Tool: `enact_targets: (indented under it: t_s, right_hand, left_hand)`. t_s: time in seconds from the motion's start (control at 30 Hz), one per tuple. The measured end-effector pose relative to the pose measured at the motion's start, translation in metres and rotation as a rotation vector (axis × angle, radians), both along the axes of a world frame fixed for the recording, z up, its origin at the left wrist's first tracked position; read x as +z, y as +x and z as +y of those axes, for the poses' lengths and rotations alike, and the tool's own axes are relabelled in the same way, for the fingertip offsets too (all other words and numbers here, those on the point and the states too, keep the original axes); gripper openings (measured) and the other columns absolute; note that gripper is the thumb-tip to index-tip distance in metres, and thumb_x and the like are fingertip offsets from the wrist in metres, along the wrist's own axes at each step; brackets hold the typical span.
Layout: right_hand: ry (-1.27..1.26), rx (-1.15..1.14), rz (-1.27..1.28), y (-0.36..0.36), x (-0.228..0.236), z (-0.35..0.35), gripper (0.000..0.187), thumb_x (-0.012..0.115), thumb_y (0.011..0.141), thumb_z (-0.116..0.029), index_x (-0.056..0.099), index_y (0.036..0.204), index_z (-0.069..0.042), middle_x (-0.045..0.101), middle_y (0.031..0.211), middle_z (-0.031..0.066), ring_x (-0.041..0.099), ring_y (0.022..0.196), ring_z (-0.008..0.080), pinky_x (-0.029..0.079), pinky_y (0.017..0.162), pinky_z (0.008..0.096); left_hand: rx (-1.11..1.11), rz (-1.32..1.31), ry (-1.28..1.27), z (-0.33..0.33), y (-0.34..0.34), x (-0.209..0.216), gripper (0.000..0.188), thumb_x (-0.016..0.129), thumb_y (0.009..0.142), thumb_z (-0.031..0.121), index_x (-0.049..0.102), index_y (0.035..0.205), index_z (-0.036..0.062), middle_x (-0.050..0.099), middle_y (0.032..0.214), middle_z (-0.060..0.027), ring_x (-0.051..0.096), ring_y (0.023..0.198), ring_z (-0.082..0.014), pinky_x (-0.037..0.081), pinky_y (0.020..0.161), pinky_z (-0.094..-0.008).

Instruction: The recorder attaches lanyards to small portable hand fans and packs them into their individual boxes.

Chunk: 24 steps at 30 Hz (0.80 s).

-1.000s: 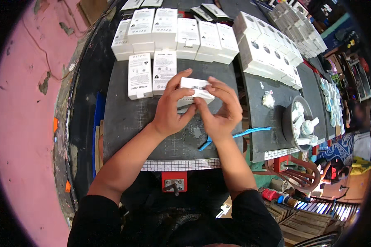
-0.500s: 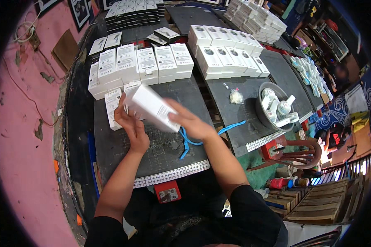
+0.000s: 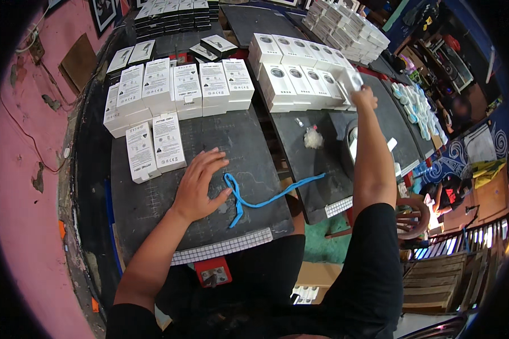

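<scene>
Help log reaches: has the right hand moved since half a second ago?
Yes: the right hand went rightward and forward, from above the left black table to white cardboard boxes on the right.

"What colour is your counter (image 3: 226,135)?"
"Black, streaked with pale lines, and the strip (image 3: 226,247) along its edge is white, crossed by a dark grid."
"And the boxes?"
"White. The left boxes (image 3: 169,150) carry black print; the right boxes (image 3: 274,85) show dark round pictures. The cartons (image 3: 175,18) at the back left have black sides under pale tops."
"Anything brighter?"
"The cord (image 3: 277,196) is bright blue, the bracket (image 3: 205,264) red, the floor (image 3: 329,242) green, the cloth (image 3: 486,171) yellow."
"The walls?"
"Left wall (image 3: 22,226), pink with greyish patches; right wall (image 3: 453,161), blue with white swirls. My sleeve (image 3: 373,243) is plain black."
</scene>
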State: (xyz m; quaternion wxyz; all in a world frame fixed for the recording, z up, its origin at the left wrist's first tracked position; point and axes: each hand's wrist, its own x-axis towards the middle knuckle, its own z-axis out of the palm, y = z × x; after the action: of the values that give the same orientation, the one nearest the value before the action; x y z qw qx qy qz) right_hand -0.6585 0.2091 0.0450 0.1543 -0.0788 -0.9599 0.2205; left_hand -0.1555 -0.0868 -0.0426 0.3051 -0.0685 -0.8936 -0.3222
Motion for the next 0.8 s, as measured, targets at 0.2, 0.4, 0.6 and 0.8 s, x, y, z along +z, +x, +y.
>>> enact_targets:
  t_s: [0.2,0.4,0.6,0.8]
  right_hand:
    - [0.378,0.095,-0.262,-0.068,-0.031,0.017,0.048,0.067,0.087,-0.031,0.070,0.132,-0.013,0.065,0.142,0.0139,0.051,0.139,0.0391,0.036,0.115,0.0486]
    - [-0.076,0.326,-0.074,-0.087,-0.067,0.010,0.070,0.051,0.095,-0.040,0.050,0.150,0.003,0.049,0.156,0.0260,0.047,0.143,0.0464,0.036,0.119,0.0510]
    - [-0.044,0.254,0.151,-0.058,-0.015,0.030,0.072,0.061,0.094,-0.048,0.053,0.145,0.002,0.061,0.142,0.0259,0.056,0.134,0.0453,0.044,0.113,0.0439]
    - [0.321,0.595,-0.196,0.017,0.060,0.116,0.033,0.070,0.083,-0.028,0.080,0.104,-0.005,0.079,0.099,0.0188,0.075,0.096,0.0370,0.057,0.089,0.0442]
  left_hand:
    - [-0.030,-0.013,0.014,0.002,-0.006,-0.001,0.060,0.082,0.078,0.017,0.058,0.133,0.0081,0.059,0.141,-0.0157,0.051,0.140,-0.0392,0.038,0.120,-0.0538]
    - [-0.008,-0.047,0.008,0.001,-0.003,-0.002,0.058,0.081,0.077,0.018,0.060,0.130,0.0079,0.060,0.139,-0.0156,0.054,0.138,-0.0389,0.041,0.117,-0.0528]
    - [-0.019,-0.030,0.016,-0.002,-0.002,-0.002,0.056,0.081,0.075,0.016,0.061,0.127,0.0065,0.061,0.138,-0.0168,0.056,0.135,-0.0398,0.044,0.113,-0.0506]
    - [0.003,-0.011,0.034,0.000,-0.001,0.004,0.052,0.082,0.075,0.017,0.065,0.123,0.0078,0.062,0.135,-0.0137,0.058,0.131,-0.0368,0.046,0.111,-0.0489]
